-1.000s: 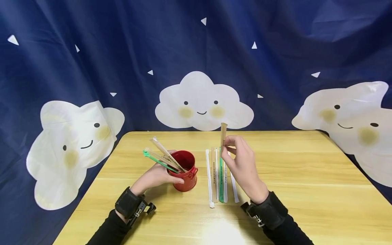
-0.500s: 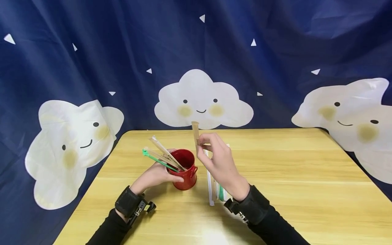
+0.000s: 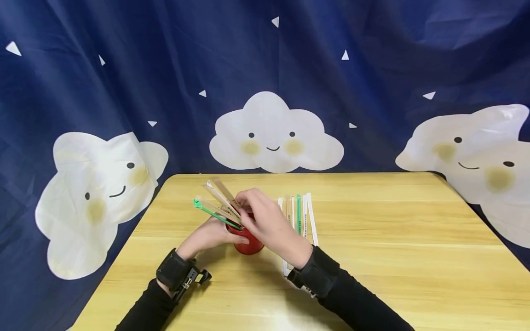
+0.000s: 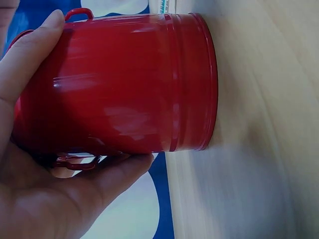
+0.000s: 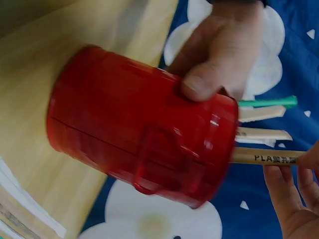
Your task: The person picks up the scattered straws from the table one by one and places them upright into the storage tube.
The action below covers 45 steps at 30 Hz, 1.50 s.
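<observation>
Straw (image 5: 250,156) sits pinched in the right hand (image 3: 271,225), low end hidden by the red bucket (image 5: 114,112) the left hand (image 3: 212,235) grips. It's probably light and bendy: pinch softly, up high.

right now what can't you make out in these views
Mouth of the bucket: head view, mostly behind the right hand.
Lower end of the held straw: right wrist view, hidden by the bucket.
Lower ends of most loose straws: head view, behind that hand and its wristband.
Print on loose straws: head view, too small to read.
</observation>
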Each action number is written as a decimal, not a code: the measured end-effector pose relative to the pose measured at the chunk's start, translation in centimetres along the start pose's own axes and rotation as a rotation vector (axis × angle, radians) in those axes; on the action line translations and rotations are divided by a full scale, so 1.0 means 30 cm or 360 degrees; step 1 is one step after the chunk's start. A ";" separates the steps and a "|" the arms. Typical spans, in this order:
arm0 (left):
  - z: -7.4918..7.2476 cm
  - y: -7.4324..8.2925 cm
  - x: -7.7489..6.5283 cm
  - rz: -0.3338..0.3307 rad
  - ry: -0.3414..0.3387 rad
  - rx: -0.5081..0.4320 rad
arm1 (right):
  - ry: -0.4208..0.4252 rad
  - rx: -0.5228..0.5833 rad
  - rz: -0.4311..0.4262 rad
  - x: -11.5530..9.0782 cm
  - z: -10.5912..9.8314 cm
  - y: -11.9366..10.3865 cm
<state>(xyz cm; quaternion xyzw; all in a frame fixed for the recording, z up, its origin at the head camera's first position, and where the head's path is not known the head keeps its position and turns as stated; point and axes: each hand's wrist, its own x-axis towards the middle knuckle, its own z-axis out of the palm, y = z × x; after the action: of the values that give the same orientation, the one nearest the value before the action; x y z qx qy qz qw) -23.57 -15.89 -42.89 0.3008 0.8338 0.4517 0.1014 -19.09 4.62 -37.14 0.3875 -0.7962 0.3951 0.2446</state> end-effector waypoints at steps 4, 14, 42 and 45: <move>0.000 -0.006 -0.011 -0.0022 -0.0025 0.0054 | -0.0121 -0.0109 -0.0004 -0.009 0.045 0.020; 0.003 -0.010 -0.010 0.0014 0.0002 -0.0099 | -0.0275 -0.0264 0.0049 -0.025 0.071 0.037; 0.011 -0.006 0.011 0.0065 0.0034 -0.0114 | -0.0359 -0.0427 0.0155 -0.007 0.082 0.050; 0.009 -0.008 0.010 0.0090 0.0044 -0.0114 | -0.0363 -0.0407 0.0153 -0.010 0.078 0.049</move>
<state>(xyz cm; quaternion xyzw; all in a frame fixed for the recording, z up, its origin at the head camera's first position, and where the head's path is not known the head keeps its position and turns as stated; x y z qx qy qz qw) -23.78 -15.63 -43.20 0.3143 0.8095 0.4882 0.0877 -20.30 3.40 -39.34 0.3569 -0.8801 0.2555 0.1808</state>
